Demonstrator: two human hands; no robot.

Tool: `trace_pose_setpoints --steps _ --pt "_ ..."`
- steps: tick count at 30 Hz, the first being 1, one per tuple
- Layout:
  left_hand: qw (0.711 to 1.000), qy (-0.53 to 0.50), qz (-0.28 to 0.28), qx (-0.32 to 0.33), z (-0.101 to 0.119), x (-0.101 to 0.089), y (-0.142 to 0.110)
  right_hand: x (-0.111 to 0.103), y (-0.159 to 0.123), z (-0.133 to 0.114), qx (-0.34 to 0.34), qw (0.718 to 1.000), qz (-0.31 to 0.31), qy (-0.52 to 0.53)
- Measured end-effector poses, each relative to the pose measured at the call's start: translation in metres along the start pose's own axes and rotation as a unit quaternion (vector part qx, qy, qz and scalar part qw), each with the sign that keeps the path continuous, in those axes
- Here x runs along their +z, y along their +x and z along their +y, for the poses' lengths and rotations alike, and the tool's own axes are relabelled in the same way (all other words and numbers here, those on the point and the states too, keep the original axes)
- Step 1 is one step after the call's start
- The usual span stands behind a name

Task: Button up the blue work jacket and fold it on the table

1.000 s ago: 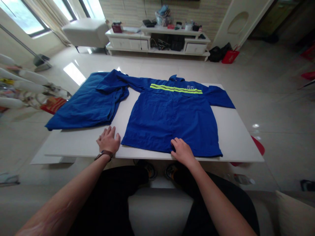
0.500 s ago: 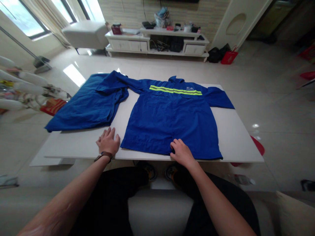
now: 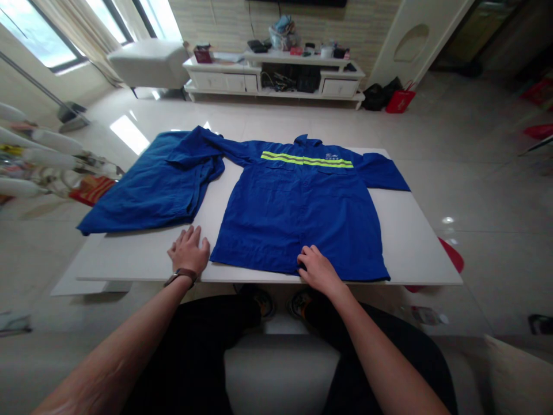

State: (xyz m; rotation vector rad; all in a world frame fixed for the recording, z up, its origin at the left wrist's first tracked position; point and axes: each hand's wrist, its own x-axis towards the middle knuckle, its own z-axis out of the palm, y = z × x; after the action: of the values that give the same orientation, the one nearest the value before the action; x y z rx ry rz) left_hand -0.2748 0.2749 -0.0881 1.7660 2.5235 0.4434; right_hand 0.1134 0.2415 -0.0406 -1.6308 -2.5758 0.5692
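A blue work shirt [image 3: 302, 213] with a yellow reflective stripe lies spread flat, front up, on a white table [image 3: 415, 242]. My right hand [image 3: 317, 268] rests on its bottom hem near the middle, fingers curled onto the cloth. My left hand [image 3: 189, 251] lies flat and open on the bare tabletop just left of the hem, a watch on its wrist. A second blue garment [image 3: 151, 184] lies bunched at the table's left end, overlapping the shirt's left sleeve and hanging past the edge.
I sit at the table's near edge, knees under it. A white TV cabinet [image 3: 276, 78] with clutter stands at the far wall, a white ottoman [image 3: 149, 60] to its left. A drying rack [image 3: 38, 161] is at left, red bags [image 3: 400, 101] at back right.
Both hands stay where they were; my right hand's fingers have curled a little more onto the hem. The view has shifted slightly.
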Motion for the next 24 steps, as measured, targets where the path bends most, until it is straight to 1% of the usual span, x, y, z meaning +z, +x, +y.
trace_pose_setpoints --steps 6,13,20,24 --pt "1.0 0.003 0.0 0.0 -0.0012 0.0015 0.0002 0.003 0.0003 0.0007 -0.001 1.0 -0.004 -0.002" --pt "1.0 0.0 0.004 0.005 -0.0022 0.0017 0.0001 0.0018 0.0013 0.0019 0.005 1.0 -0.014 0.012" --pt "1.0 0.001 -0.007 -0.003 0.0008 -0.0018 -0.0008 -0.0005 0.0011 0.0002 0.022 0.999 0.015 0.03" --pt "1.0 0.0 -0.007 -0.001 0.0018 -0.003 -0.0012 -0.0013 0.0012 -0.0001 0.027 0.999 0.016 0.029"
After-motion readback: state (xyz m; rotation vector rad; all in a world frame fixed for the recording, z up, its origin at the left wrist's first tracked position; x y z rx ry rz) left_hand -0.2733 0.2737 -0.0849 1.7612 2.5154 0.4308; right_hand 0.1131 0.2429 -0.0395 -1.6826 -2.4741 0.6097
